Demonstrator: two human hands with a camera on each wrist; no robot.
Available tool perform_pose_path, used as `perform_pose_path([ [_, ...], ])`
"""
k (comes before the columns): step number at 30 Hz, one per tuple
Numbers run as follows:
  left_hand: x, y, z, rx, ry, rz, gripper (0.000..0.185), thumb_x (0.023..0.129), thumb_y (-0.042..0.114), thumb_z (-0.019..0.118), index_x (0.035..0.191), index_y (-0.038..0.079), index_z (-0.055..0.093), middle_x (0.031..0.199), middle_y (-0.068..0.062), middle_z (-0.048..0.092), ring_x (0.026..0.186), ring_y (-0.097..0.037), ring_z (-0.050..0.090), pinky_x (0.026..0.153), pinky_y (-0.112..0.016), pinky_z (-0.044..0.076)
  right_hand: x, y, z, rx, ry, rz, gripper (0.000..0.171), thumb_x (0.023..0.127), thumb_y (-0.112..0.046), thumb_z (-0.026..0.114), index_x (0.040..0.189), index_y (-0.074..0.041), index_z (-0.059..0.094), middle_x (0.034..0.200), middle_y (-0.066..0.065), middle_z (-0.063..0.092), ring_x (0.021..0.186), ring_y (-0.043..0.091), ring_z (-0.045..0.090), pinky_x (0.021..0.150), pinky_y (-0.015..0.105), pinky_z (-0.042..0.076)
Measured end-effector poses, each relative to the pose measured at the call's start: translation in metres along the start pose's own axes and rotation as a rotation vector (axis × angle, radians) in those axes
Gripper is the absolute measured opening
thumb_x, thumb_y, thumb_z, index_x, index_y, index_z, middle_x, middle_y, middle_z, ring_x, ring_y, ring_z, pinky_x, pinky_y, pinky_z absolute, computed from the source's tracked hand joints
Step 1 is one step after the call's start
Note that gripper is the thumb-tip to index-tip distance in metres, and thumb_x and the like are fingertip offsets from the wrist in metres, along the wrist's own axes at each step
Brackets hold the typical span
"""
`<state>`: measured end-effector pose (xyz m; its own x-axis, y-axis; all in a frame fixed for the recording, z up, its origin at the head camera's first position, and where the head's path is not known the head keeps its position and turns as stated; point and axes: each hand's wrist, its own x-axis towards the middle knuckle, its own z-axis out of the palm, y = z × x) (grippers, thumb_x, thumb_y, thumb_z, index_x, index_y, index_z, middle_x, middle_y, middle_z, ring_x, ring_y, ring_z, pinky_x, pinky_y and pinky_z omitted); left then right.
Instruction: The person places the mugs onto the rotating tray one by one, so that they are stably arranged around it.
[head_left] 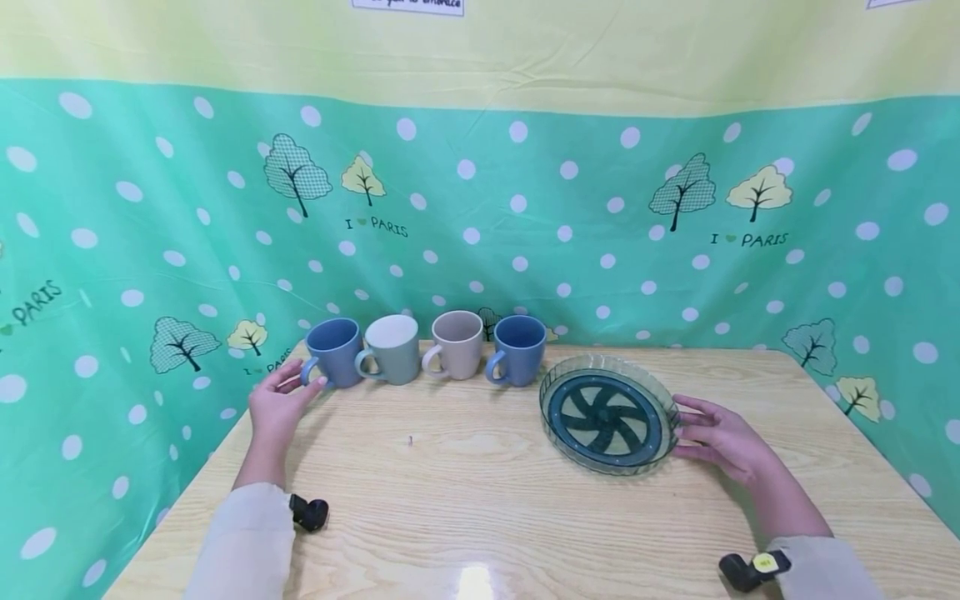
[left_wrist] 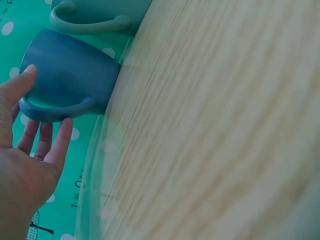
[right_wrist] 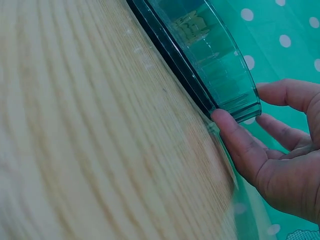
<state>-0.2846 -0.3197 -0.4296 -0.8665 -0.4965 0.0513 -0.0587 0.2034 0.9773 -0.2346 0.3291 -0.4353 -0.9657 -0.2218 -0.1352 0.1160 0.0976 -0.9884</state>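
Note:
In the head view my left hand point(head_left: 279, 404) is at the handle of the leftmost blue mug point(head_left: 337, 354). The left wrist view shows the thumb against that mug point(left_wrist: 75, 65) near its handle, with loosely extended fingers beside the handle's outer side. My right hand point(head_left: 723, 437) touches the right side of a round, clear greenish tray point(head_left: 551, 417) with a dark turntable-like disc inside. Seen from the right wrist, fingertips point(right_wrist: 265, 90) of extended fingers meet the tray's wall point(right_wrist: 232, 80) at its edge; none curl around it.
A grey-green mug point(head_left: 393, 354), a pale pinkish mug point(head_left: 459, 346) and another blue mug point(head_left: 519, 354) stand in a row, handles to the left. A polka-dot cloth point(head_left: 517, 233) hangs behind the wooden table point(head_left: 465, 500). A tiny dark bit point(head_left: 410, 441) lies on the tabletop.

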Motion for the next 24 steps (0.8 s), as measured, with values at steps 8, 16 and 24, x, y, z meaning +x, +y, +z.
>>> perform_pose_path([
  [8, 0.0044, -0.0026, 0.0022, 0.021, -0.003, 0.004, 0.063, 0.083, 0.02, 0.08, 0.139, 0.012, 0.054, 0.133, -0.013, 0.059, 0.115, -0.018, 0.059, 0.085, -0.014, 0.053, -0.001, -0.0014, 0.0002, -0.003, -0.004, -0.005, 0.077, 0.093, 0.003, 0.058, 0.152, 0.008, 0.008, 0.149, 0.041, 0.017, 0.107, 0.014, 0.061, 0.092, 0.042, 0.056],
  [16, 0.0081, -0.0051, 0.0033, -0.051, 0.073, 0.02, 0.047, 0.082, 0.004, 0.078, 0.126, 0.001, 0.062, 0.082, 0.013, 0.066, 0.075, 0.005, 0.063, 0.072, -0.012, 0.055, -0.0008, -0.0024, 0.0023, -0.009, -0.008, -0.006, 0.074, 0.094, 0.003, 0.055, 0.152, 0.007, 0.008, 0.149, 0.041, 0.016, 0.109, 0.015, 0.06, 0.092, 0.042, 0.055],
  [24, 0.0052, -0.0047, 0.004, -0.041, 0.093, 0.029, 0.042, 0.08, 0.005, 0.08, 0.118, -0.004, 0.065, 0.078, 0.01, 0.064, 0.071, 0.004, 0.062, 0.069, -0.014, 0.057, -0.0018, -0.0007, 0.0025, -0.001, -0.001, 0.001, 0.075, 0.094, 0.003, 0.056, 0.152, 0.006, 0.009, 0.149, 0.041, 0.016, 0.11, 0.017, 0.06, 0.093, 0.042, 0.055],
])
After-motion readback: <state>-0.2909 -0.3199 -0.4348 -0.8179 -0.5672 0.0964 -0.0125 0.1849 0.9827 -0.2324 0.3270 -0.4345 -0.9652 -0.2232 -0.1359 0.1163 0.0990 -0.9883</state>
